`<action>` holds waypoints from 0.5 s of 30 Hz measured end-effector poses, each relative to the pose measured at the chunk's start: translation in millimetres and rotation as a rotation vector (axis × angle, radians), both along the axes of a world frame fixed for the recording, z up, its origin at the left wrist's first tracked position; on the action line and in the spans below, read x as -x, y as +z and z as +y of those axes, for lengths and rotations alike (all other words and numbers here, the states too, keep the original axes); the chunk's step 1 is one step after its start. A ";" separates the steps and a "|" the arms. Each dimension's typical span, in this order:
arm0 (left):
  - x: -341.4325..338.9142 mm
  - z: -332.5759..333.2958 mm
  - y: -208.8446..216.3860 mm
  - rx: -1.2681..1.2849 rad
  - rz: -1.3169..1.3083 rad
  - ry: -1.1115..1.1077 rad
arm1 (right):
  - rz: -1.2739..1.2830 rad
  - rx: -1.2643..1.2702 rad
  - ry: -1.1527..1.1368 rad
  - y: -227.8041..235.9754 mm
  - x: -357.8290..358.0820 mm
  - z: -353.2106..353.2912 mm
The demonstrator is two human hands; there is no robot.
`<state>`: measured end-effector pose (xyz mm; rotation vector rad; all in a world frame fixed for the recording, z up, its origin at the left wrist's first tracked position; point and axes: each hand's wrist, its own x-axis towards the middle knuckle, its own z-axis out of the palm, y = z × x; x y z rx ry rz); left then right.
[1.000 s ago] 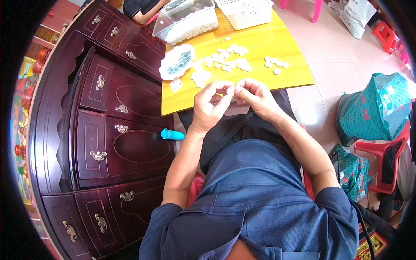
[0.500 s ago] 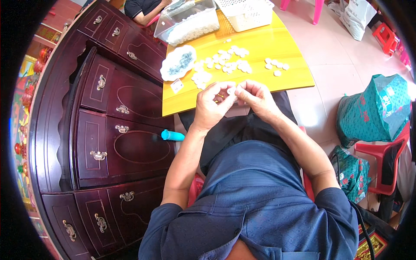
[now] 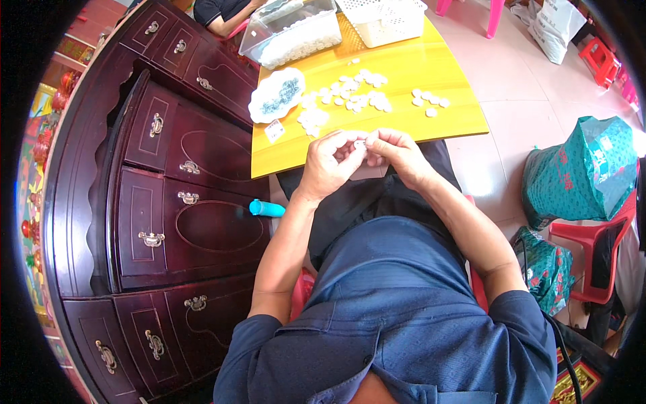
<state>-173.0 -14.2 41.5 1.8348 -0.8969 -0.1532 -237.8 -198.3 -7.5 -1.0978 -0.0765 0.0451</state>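
Just off the near edge of the yellow table [image 3: 404, 66], my left hand [image 3: 328, 165] and my right hand [image 3: 398, 153] meet at the fingertips. Between them is a small white round piece [image 3: 360, 144] with a dark spot on its face. Thumb and fingers of my left hand pinch it. My right thumb and forefinger are closed against its right side; the other fingers are partly hidden. Beyond the hands lie several loose white discs [image 3: 347, 86]. Left of these stands a white scalloped dish [image 3: 257, 101] holding small dark translucent pieces [image 3: 281, 95].
At the table's far side are a clear bin [image 3: 252, 48] of white discs and a white perforated basket [image 3: 390, 30]. A dark wooden cabinet [image 3: 215, 161] stands close on the left, with a turquoise bottle [image 3: 267, 209] beside it. Teal bags [image 3: 572, 172] sit right. Another person's arm [image 3: 229, 25] shows at the back.
The hands stay together in nearly the same place. The small piece has turned slightly between the fingertips, and my right fingers have shifted a little closer around it.
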 end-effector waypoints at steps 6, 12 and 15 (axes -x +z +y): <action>3.2 -9.5 4.5 -0.014 -0.136 0.074 | 0.042 -0.045 -0.026 -7.3 -4.4 -1.6; -7.1 -22.0 0.6 -0.046 -0.215 0.082 | 0.110 -0.109 -0.088 -6.6 -6.4 -10.5; -11.3 -28.7 -1.9 -0.046 -0.218 0.064 | 0.129 -0.093 -0.092 -9.6 -5.2 -16.6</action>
